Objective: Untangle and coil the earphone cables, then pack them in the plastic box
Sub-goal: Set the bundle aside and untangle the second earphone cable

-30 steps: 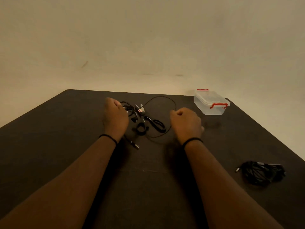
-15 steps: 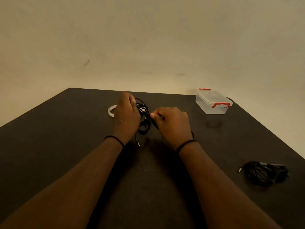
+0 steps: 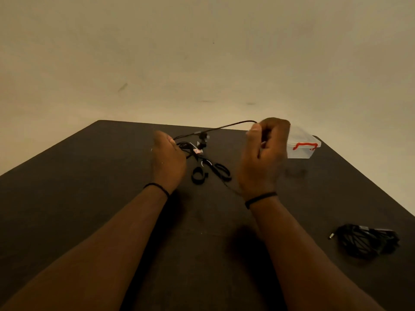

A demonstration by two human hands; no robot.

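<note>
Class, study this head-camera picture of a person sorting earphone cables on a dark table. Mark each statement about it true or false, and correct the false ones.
1. The right hand pinches a thin black earphone cable raised above the dark table. True.
2. The clear plastic box with red latches stands open. False: its lid is on.
3. A second bundle of black cables lies near the table's right edge. True.
4. The left hand rests on the plastic box. False: it is at the tangled black cables, far from the box.
</note>
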